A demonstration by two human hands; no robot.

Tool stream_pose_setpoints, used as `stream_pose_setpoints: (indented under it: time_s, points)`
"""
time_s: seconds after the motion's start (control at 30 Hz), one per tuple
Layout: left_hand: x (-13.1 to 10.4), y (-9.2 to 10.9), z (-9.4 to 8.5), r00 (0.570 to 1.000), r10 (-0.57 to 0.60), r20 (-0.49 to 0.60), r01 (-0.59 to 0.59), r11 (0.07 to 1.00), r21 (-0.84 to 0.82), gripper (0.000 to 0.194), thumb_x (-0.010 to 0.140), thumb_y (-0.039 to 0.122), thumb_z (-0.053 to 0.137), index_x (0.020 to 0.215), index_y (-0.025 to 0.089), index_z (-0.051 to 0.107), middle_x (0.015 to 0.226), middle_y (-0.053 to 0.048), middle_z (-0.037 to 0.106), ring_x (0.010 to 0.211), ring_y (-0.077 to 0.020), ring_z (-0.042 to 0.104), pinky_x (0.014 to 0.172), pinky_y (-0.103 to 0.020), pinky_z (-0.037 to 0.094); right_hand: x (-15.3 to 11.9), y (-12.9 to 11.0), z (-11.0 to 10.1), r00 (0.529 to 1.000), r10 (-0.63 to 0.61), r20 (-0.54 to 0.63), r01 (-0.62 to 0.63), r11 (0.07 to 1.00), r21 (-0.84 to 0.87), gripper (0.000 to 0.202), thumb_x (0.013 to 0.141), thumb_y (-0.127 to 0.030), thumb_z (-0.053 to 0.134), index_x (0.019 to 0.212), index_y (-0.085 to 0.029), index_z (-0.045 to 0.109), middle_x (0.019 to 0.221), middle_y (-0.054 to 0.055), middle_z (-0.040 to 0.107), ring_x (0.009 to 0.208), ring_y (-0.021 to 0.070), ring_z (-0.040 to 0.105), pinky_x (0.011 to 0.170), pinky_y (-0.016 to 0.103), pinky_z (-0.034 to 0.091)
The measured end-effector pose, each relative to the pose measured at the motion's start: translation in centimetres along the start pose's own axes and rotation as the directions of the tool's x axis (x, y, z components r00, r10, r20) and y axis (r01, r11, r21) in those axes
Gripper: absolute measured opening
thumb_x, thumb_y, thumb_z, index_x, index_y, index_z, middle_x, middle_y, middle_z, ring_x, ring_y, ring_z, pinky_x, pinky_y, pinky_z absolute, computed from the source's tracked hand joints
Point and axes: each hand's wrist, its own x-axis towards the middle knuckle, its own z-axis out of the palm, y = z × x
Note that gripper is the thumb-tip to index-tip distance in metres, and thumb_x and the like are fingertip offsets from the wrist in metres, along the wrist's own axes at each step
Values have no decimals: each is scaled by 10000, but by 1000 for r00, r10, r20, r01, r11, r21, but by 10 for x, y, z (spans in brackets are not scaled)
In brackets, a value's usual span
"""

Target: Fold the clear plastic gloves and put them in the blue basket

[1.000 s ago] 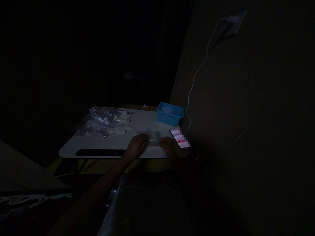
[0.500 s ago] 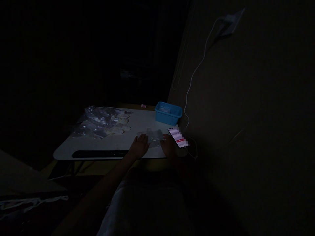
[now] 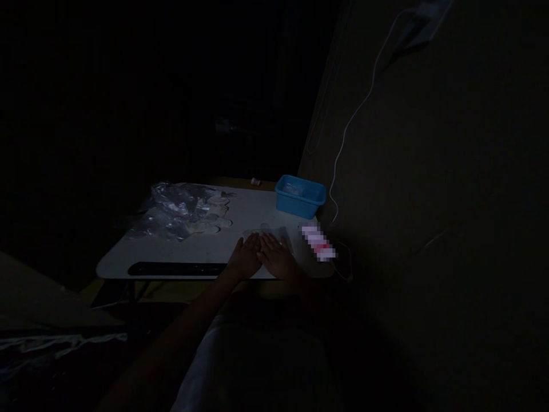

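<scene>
A clear plastic bag lies flat on the white table, partly covered by both hands. My left hand rests palm down on its near left part, fingers stretched forward. Beside it, my right hand is also laid flat on the plastic, its fingers extended and its fingertips close against the left hand's. The scene is very dark, so the bag's contents, if any, cannot be made out.
At the table's left lies a crumpled clear plastic bag with pale rounded pieces by it. A blue basin stands at the back right, a lit phone in front of it. A white cable hangs along the wall.
My right hand has moved left from the bag's right edge onto its middle, next to my left hand. The left hand stays flat in place. The view has shifted slightly.
</scene>
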Motion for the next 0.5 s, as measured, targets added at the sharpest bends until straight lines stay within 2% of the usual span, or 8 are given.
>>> stream_pose_setpoints:
  time_s: [0.27, 0.5]
  points:
    - [0, 1, 6, 993, -7, -118, 5, 1000, -22, 523, 879, 341, 218, 1294, 60, 367, 1371, -177, 337, 1273, -259, 307, 1015, -470, 235, -14, 26, -1, 995, 100, -14, -100, 994, -50, 453, 913, -382, 270, 1260, -137, 430, 1333, 128, 416, 1269, 222, 321, 1048, 541, 92]
    - [0, 1, 6, 994, -23, -108, 17, 999, -48, 529, 878, 363, 219, 1310, 85, 347, 1384, -160, 323, 1282, -249, 291, 1021, -459, 226, -20, 27, -5, 954, 301, -9, -301, 951, -78, 508, 895, -415, 297, 1256, -84, 434, 1315, 192, 419, 1253, 279, 337, 1019, 567, 146]
